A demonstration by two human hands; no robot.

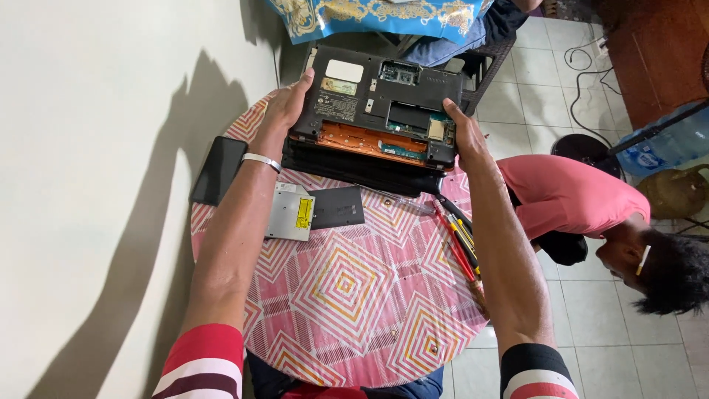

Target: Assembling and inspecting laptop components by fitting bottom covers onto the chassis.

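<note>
A black laptop [384, 111] lies upside down at the far side of a round table, its bottom cover off and circuit boards exposed. My left hand [284, 107] grips its left edge; a silver bracelet rings that wrist. My right hand [464, 137] holds its right edge. Both arms reach across the table [347, 295], which has a pink and white diamond-pattern cover.
A silver optical drive [290, 213] and a black cover panel [337, 207] lie near my left forearm. A black phone [218, 170] rests at the table's left edge. Red and yellow screwdrivers [461, 247] lie right. A person in pink [583, 207] bends over on the tiled floor.
</note>
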